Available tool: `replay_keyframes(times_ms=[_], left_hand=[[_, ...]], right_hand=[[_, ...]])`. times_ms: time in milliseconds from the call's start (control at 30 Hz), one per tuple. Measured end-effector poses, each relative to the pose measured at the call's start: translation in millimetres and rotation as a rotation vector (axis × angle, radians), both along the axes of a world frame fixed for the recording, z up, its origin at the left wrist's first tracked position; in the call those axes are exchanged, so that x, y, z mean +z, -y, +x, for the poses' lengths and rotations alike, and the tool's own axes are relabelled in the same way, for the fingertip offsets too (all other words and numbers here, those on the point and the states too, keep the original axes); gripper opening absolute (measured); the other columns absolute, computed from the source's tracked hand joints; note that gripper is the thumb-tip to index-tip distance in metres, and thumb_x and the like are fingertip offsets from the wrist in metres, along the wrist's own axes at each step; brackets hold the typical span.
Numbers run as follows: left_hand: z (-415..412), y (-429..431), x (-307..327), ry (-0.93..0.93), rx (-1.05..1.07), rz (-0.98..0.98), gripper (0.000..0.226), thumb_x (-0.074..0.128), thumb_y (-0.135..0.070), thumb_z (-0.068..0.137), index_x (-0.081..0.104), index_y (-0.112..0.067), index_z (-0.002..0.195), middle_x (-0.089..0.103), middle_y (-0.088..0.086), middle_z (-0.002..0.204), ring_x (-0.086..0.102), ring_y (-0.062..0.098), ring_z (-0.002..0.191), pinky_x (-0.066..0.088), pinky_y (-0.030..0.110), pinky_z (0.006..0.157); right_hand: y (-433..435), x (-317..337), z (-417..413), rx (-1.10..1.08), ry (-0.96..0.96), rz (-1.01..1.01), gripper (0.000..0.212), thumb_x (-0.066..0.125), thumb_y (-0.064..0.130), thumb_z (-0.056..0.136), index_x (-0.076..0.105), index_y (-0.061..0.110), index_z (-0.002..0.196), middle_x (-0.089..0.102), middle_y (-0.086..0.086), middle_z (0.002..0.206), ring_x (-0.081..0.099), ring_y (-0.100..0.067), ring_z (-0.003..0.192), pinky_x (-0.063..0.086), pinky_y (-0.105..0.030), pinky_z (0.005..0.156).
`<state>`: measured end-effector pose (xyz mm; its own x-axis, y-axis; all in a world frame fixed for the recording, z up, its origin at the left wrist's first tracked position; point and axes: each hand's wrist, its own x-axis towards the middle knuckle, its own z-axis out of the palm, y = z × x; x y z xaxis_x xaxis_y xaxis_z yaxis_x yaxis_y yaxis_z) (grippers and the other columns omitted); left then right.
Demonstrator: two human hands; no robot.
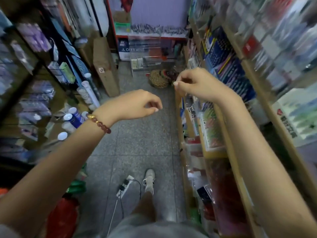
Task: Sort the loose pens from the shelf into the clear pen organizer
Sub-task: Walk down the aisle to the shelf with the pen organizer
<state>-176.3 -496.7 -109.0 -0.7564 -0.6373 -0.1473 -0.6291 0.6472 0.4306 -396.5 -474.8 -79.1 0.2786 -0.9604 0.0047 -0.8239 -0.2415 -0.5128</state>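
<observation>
Aisle view, motion-blurred. Left hand (137,104) is held over the floor (137,148), fingers loosely curled, nothing seen in it. Right hand (197,83) is raised just beside the right-side shelf (179,127), thumb pressed against forefinger. Whether a pen is pinched there cannot be told (something thin and pale may hang below the thumb, but it is too blurred to call).

Pen stock (228,71) is seen packed on that shelf, behind and to the right of the right hand, long axes running roughly along the shelf run.

A clear acrylic unit (145,48), taken to be the pen organizer, stands at the far end of the aisle, straight ahead and well apart from both hands.

Judgement: the shelf is nearer the right hand, so picking is best done by that side. The organizer lies forward of both, slightly nearer the left hand's line, so a walk forward is needed before anything can be slotted.
</observation>
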Motion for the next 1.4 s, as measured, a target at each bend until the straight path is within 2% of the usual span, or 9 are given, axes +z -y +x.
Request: replay_keyframes(times_ms=[100,333,567,700,800,933,1233,1333,1400], left_hand=[[6,65,1,-0.042,0.035,-0.031,0.018,0.055,-0.024,0.095,0.066,-0.026,0.109,0.068,-0.011,0.104,0.06,0.003,0.094,0.048,0.031,0.087],[-5,205,3,-0.049,0.038,0.014,0.019,0.054,-0.022,0.095,0.066,-0.022,0.11,0.067,-0.006,0.108,0.059,0.006,0.096,0.048,0.031,0.087],[-33,340,-7,-0.105,0.033,0.06,0.02,0.054,-0.017,0.096,0.066,-0.02,0.11,0.067,-0.007,0.103,0.06,0.004,0.097,0.042,0.014,0.079],[-61,433,-17,-0.09,0.039,0.043,0.019,0.054,-0.015,0.095,0.067,-0.018,0.11,0.064,-0.009,0.1,0.057,0.003,0.094,0.036,0.001,0.07],[-86,504,-14,-0.087,0.045,0.064,0.019,0.054,-0.014,0.095,0.067,-0.018,0.109,0.065,-0.007,0.1,0.058,0.005,0.094,0.039,0.007,0.072],[-103,595,-2,-0.132,0.038,0.013,0.019,0.054,-0.011,0.094,0.068,-0.018,0.105,0.068,-0.005,0.102,0.061,0.009,0.096,0.049,0.03,0.085],[-91,779,-13,-0.201,0.039,0.064,0.019,0.055,-0.018,0.093,0.068,-0.02,0.107,0.069,-0.004,0.107,0.061,0.007,0.096,0.045,0.016,0.081],[-80,858,-24,-0.197,-0.003,0.056,0.019,0.057,-0.013,0.093,0.068,-0.021,0.107,0.069,-0.007,0.104,0.062,0.005,0.094,0.049,0.025,0.082],[-75,910,-25,-0.217,-0.038,0.065,0.018,0.058,-0.014,0.093,0.069,-0.02,0.107,0.068,-0.007,0.103,0.062,0.006,0.095,0.05,0.032,0.085]], right_hand=[[71,8,2,0.035,-0.051,-0.029,0.023,0.052,0.03,0.097,0.064,0.015,0.084,0.061,0.006,0.074,0.052,-0.002,0.064,0.038,-0.026,0.06],[210,40,-21,0.028,-0.059,-0.105,0.025,0.052,0.031,0.097,0.068,0.012,0.092,0.063,0.003,0.078,0.055,-0.009,0.068,0.038,-0.017,0.058],[356,31,-49,0.02,-0.058,-0.113,0.025,0.053,0.031,0.096,0.068,0.012,0.088,0.067,-0.005,0.084,0.06,-0.018,0.077,0.044,-0.032,0.069],[451,21,-80,0.019,-0.051,-0.147,0.022,0.053,0.03,0.096,0.063,0.014,0.085,0.059,0.007,0.071,0.052,-0.004,0.063,0.039,-0.021,0.06],[517,15,-107,-0.002,0.008,-0.149,0.02,0.055,0.03,0.096,0.061,0.016,0.083,0.054,0.01,0.069,0.05,-0.006,0.064,0.037,-0.025,0.06],[600,18,-134,-0.022,0.038,-0.122,0.024,0.054,0.03,0.096,0.062,0.012,0.083,0.06,0.002,0.073,0.057,-0.015,0.071,0.041,-0.029,0.064],[786,3,-124,-0.03,0.07,-0.082,0.02,0.056,0.028,0.095,0.062,0.015,0.08,0.062,0.0,0.072,0.055,-0.01,0.066,0.041,-0.026,0.062],[854,-10,-109,-0.05,0.028,-0.066,0.018,0.056,0.025,0.095,0.061,0.016,0.08,0.058,0.009,0.069,0.054,-0.007,0.065,0.04,-0.027,0.063],[893,-16,-102,-0.093,0.021,-0.076,0.021,0.056,0.026,0.095,0.063,0.011,0.081,0.062,0.002,0.071,0.059,-0.017,0.07,0.045,-0.034,0.066]])
